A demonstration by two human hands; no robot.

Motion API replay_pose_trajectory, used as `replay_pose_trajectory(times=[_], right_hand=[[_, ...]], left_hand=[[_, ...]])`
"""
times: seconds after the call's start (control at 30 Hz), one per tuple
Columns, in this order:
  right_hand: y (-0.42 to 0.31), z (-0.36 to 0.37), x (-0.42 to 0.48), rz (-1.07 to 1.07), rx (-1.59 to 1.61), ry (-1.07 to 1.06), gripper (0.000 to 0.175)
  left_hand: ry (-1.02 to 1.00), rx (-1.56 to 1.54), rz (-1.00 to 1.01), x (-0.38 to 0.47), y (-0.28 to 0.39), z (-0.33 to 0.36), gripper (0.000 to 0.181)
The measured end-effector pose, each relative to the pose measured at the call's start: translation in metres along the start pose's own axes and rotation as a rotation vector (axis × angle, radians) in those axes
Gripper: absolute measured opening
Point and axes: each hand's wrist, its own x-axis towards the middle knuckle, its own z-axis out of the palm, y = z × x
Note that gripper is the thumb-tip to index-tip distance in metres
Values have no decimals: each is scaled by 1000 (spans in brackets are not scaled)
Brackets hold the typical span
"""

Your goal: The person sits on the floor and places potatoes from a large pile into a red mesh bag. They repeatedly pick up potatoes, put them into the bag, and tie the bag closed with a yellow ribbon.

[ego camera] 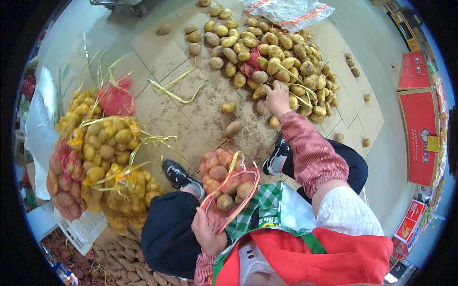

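Observation:
My left hand (208,233) grips the rim of a red mesh bag (218,213), which hangs between my knees with its mouth open and potatoes inside. My right hand (278,98) reaches to the near edge of a large heap of loose potatoes (275,53); its fingers touch potatoes there, and whether they have closed on one cannot be told. Yellow straps (298,77) and a piece of red mesh (253,59) lie among the heap. Two single potatoes (228,107) rest on the soil-strewn cardboard between the bag and the heap.
Filled yellow mesh bags of potatoes (107,143) and a filled red mesh bag (64,189) stand at the left. Long tubers (125,257) lie at the lower left. A clear plastic sheet (290,12) is behind the heap. Red cartons (418,136) stand at the right.

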Motion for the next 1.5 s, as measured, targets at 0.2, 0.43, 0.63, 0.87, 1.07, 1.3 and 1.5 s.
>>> replay_pose_trajectory(times=[0.2,0.43,0.63,0.87,1.07,1.3,1.5], right_hand=[[74,33,58,-266,-428,-247,33],[78,61,59,-19,-283,-123,21],[79,64,68,-16,-269,-216,22],[74,13,48,-41,142,-101,30],[59,-30,3,135,374,-105,35],[5,32,-88,-32,195,-665,67],[6,94,-118,488,328,-592,101]], left_hand=[[-6,-60,-52,13,0,11,34],[40,-23,-61,20,-1,14,37],[62,-9,-46,16,3,23,34],[-37,-95,16,11,-1,-9,32],[-102,-178,35,6,-8,-16,30],[-109,-186,27,3,-7,-20,29],[-22,-68,19,7,-7,-15,31]])
